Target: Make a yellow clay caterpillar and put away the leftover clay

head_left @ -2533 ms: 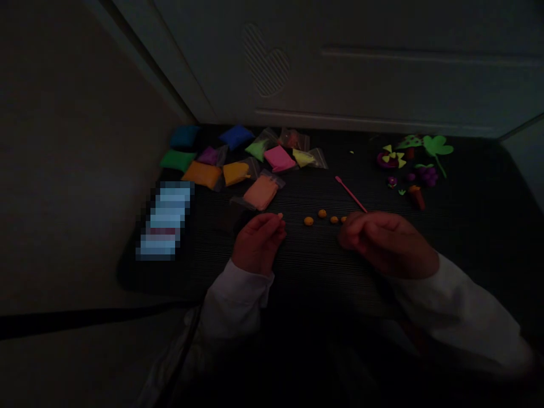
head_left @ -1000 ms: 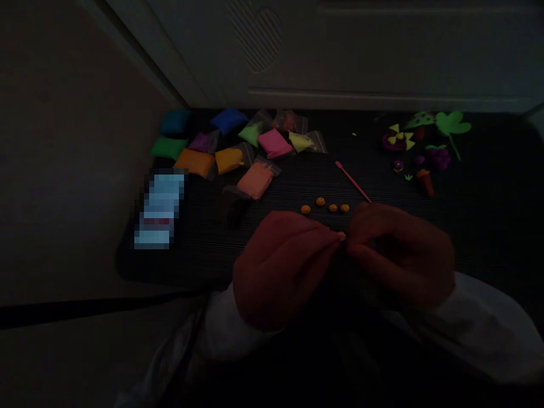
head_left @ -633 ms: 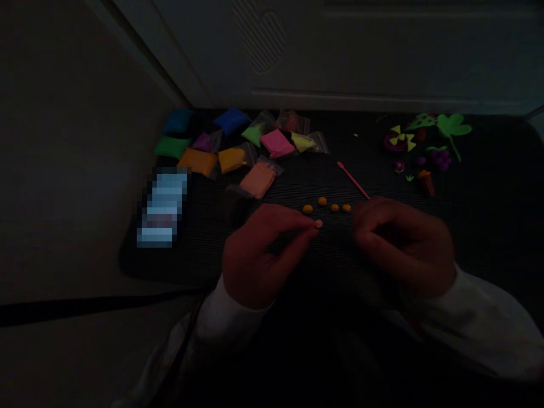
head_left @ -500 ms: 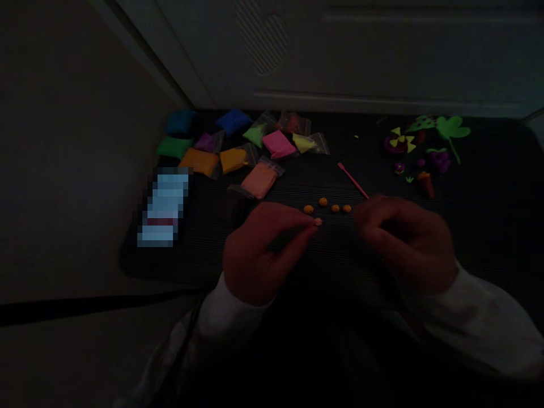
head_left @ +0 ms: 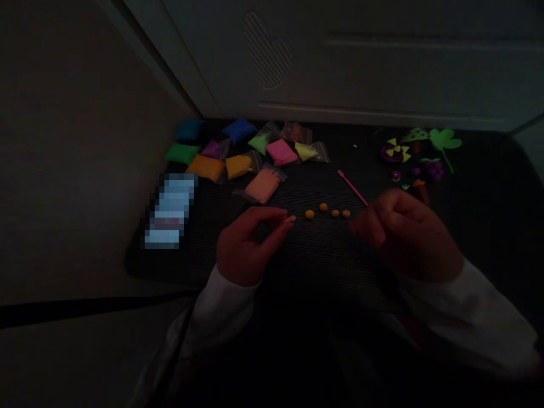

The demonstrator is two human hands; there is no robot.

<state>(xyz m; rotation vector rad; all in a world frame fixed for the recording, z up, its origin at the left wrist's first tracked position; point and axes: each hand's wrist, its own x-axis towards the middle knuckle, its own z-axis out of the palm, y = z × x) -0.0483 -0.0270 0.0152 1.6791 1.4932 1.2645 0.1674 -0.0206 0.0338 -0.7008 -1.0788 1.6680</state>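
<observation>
- Left hand (head_left: 240, 249) is pinching one small piece of orange clay (head_left: 290, 218) between the thumb and the first finger.
- Right hand (head_left: 408, 235) is closed, with the fingers curled; it is not possible to tell if something is inside it.
- Four small orange clay balls (head_left: 327, 211) lie in a short row on the dark worktop (head_left: 323, 255), between the two hands.
- Thin pink modelling stick (head_left: 352, 188) lies on the worktop, and its lower end is just beside the right hand.
- Bags of coloured clay, with a peach bag (head_left: 263, 187) nearest the hands, lie further forward.
- Green clay clover (head_left: 444, 140) and purple clay grapes (head_left: 433, 170) stand at the far right.
</observation>
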